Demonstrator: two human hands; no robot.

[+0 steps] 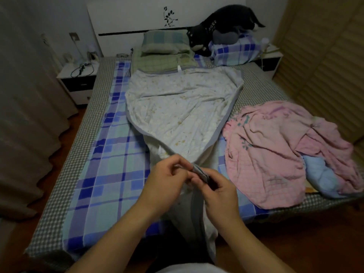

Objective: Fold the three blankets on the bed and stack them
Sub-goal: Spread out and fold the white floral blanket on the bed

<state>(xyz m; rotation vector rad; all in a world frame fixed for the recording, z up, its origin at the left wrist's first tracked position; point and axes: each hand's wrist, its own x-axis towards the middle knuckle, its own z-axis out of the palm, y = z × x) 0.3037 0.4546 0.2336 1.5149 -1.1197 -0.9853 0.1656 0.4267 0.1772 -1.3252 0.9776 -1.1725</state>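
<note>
The pale floral blanket [183, 107] lies down the middle of the bed [262, 89], spread wide near the pillows and drawn to a narrow neck where I have both near corners gathered together over the foot of the bed. My left hand [165, 180] and my right hand [218, 190] meet there, touching, fingers curled and pinching the grey bound edge [199, 171], so both grips are clamped on the same bunch of cloth. From the way it sags and creases I judge it thin, light and quite limp, with no stiffness to hold a fold by itself; the binding looks like the firmest part and the best place to keep hold, since the quilted middle would only stretch and slip. Part of it hangs below my hands over the bed's end. To make a clean halving I would expect to carry these corners up to the far edge by the green plaid pillow [165, 43]. Just to the right, a pink blanket [275, 154] lies in a crumpled heap, with a light blue blanket [319, 174] poking out beneath it; both look equally soft and unfolded. Under everything is a blue plaid sheet [106, 154]. At the headboard sit a blue check pillow [234, 51] and a dark plush toy [226, 22].
</note>
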